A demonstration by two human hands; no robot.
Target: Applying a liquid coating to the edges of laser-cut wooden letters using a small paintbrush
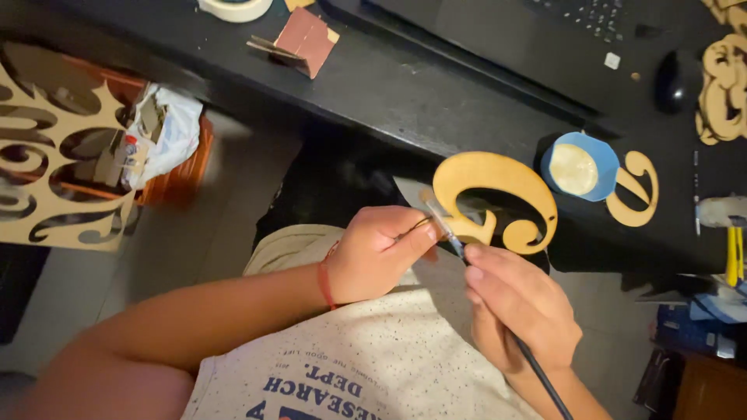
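left hand (377,253) curls around the lower edge of a flat wooden cutout (490,198), a curled tan shape, fingers closed on it near its tail, holding it up in front of the body, above the lap and just off the edge of the black bench (405,93). right hand (517,307) pinches a thin brush (498,307) pencil-style, thumb and fingers pressed together on the dark handle; the metal ferrule and bristle end reach up to the left, touching or nearly touching the cutout's lower left edge, just beside the left fingertips. cannot tell whether the bristles are in contact.

handling, as judged: cutout looks like thin board, light and stiff, likely to snap at the narrow curl if flexed. best gripped by the broad outer band or edges, away from any wet face. brush is light and slender, wants a fine pinch low on the handle.

nearby: blue cup (580,167) with pale contents on the bench, just right of the cutout; a second smaller wooden curl (634,190) beside it. folded sandpaper (303,39) and tape roll (233,8) farther back. large fretwork panel (54,163) at left.
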